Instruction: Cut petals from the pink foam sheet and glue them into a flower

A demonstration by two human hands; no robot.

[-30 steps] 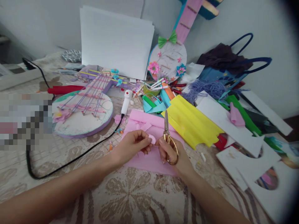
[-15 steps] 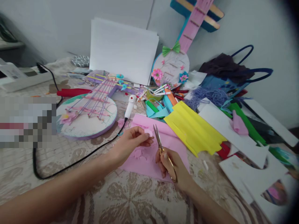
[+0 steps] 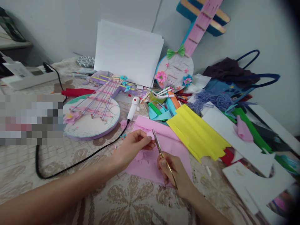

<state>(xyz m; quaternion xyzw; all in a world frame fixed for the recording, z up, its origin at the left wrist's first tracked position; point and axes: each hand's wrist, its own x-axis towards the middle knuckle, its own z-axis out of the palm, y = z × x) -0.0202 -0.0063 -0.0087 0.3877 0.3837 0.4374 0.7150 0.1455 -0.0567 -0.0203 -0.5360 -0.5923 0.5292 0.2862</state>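
Observation:
My left hand (image 3: 133, 147) pinches a small pink paper piece (image 3: 149, 134) between thumb and fingertips, just above a large pink sheet (image 3: 164, 147) lying on the patterned cloth. My right hand (image 3: 173, 170) grips gold-handled scissors (image 3: 160, 150); their blades point up and left, with the tips right at the small pink piece. Small pink cut-outs lie on the sheet below my left fingers.
A white glue gun (image 3: 133, 107) with a black cord (image 3: 77, 161) lies left of the sheet, beside a round guitar-shaped craft (image 3: 93, 114). A folded yellow sheet (image 3: 197, 131), white foam boards (image 3: 243, 156), coloured scraps, pens, a blue bag (image 3: 232, 81) and white paper (image 3: 127, 51) crowd the back and right.
The scissors tilted from pointing straight up to pointing up-left and closed in on the small pink piece. My right hand dropped lower. The camera view shifted slightly.

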